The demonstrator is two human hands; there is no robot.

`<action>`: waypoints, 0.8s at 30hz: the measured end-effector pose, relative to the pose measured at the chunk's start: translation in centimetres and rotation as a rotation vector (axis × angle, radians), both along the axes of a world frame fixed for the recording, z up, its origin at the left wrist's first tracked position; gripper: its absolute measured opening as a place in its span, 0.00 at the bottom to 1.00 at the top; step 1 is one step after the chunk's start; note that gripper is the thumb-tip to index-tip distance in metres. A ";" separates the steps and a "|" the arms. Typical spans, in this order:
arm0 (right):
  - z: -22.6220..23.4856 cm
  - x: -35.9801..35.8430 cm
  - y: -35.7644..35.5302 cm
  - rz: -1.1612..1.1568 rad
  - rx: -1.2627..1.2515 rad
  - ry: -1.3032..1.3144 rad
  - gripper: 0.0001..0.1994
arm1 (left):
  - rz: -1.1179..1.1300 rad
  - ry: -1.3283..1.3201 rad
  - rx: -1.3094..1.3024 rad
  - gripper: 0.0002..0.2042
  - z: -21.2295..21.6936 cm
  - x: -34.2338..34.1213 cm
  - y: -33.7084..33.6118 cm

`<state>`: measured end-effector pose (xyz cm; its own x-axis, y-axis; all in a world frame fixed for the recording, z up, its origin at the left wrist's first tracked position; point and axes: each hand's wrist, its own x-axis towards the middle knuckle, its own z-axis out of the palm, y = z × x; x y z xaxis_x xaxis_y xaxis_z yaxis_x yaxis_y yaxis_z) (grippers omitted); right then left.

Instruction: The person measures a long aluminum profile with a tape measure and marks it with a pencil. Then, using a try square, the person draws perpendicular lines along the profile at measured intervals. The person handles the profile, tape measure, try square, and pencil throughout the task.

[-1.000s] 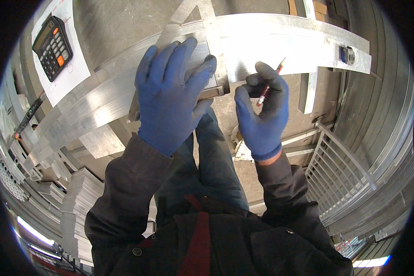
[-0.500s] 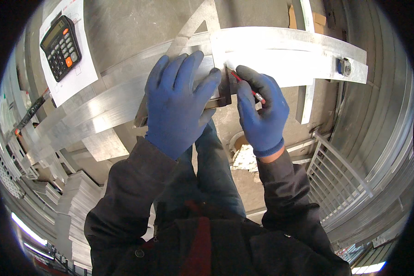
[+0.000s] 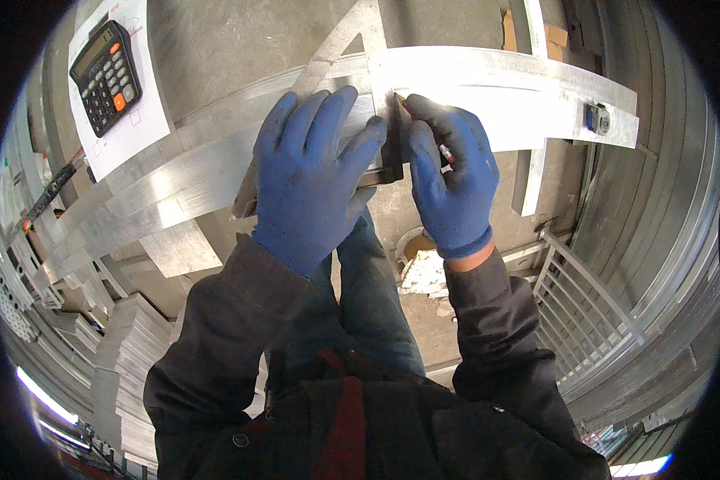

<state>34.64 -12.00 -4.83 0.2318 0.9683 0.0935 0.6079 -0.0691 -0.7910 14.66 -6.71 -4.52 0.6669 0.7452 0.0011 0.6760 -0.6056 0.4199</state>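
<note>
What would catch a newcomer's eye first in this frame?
Two blue-gloved hands at the centre stand out: the left hand presses flat on a square laid on a long aluminium profile, and the right hand holds a red pencil with its tip at the square's edge. At upper left, a black calculator with an orange key lies on a white sheet.
</note>
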 end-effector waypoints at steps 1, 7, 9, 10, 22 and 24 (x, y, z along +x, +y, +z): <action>0.3 0.1 -0.4 0.006 -0.034 -0.005 0.13 | 0.001 0.003 0.002 0.37 0.0 0.0 0.0; 1.7 -0.4 -2.5 0.013 -0.072 -0.026 0.13 | 0.003 0.003 -0.014 0.36 0.2 0.1 0.0; 1.2 -0.4 -1.7 0.014 0.014 -0.045 0.12 | 0.005 0.001 -0.018 0.36 0.3 0.1 0.0; 0.8 -0.4 -1.1 0.007 0.000 -0.037 0.12 | 0.006 0.007 -0.014 0.36 0.3 0.1 0.0; 0.4 -0.5 -2.0 0.029 -0.018 -0.094 0.13 | 0.013 -0.014 -0.010 0.36 -0.1 0.1 -0.1; 0.9 -0.4 -3.8 0.035 -0.059 -0.067 0.13 | 0.010 -0.014 -0.011 0.36 -0.2 0.1 -0.2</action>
